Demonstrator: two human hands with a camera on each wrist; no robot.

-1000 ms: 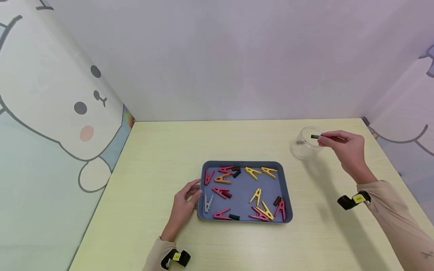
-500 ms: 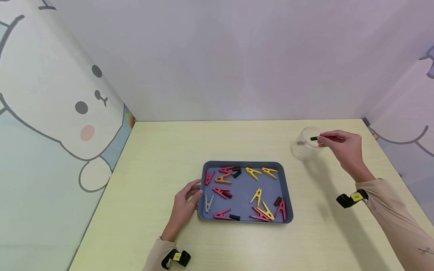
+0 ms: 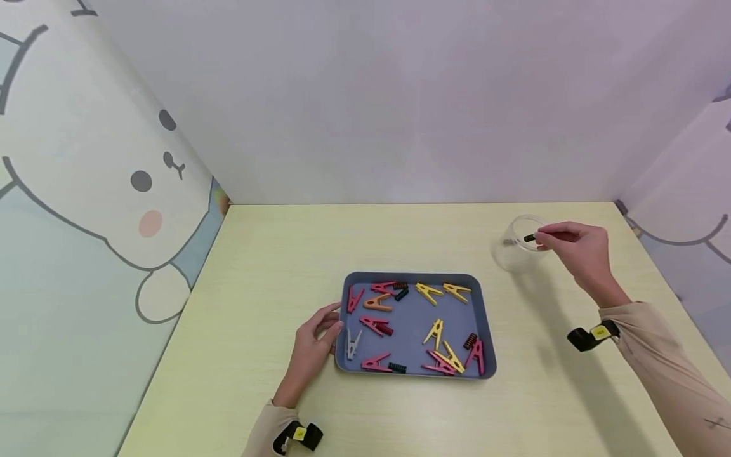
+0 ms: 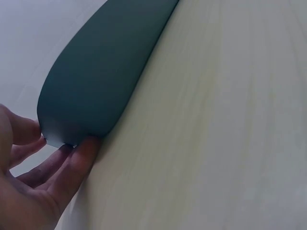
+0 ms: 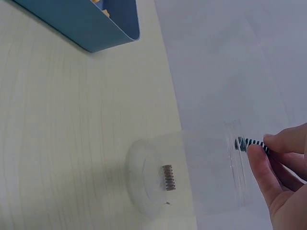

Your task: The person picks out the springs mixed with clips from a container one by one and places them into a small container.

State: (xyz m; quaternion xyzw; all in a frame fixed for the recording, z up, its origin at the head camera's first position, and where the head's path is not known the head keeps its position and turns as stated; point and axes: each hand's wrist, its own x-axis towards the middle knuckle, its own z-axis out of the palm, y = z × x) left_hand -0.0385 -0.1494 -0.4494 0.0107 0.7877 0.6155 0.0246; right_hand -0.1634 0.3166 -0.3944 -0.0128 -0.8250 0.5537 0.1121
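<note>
Tray (image 3: 408, 327) of blue-grey colour lies on the pale table (image 3: 274, 260). Inside it I count six red or pink clips (image 3: 367, 364), four yellow clips (image 3: 422, 290), one orange clip (image 3: 370, 304) at ten o'clock and one grey clip (image 3: 351, 349) near nine o'clock, so twelve together. The loose springs (image 3: 397, 368) in it are five: two near eleven o'clock, one near nine, one near seven, one between three and four. Toward two o'clock from the tray stands one clear cup (image 5: 211, 177), upright, with one brownish spring (image 5: 169, 178) at its bottom. The right hand (image 3: 577, 251) pinches one dark spring (image 5: 244, 143) at the mouth of this cup. The left hand (image 3: 313, 346) grips the tray at its nine o'clock side. Left sleeve (image 3: 267, 428) and right sleeve (image 3: 657, 349) carry one black band (image 3: 582, 339) each, with one yellow label (image 3: 601, 331); any writing on these two labels is too small to read. The right sleeve has also one dark mark (image 3: 716, 424), similar to a cross.
</note>
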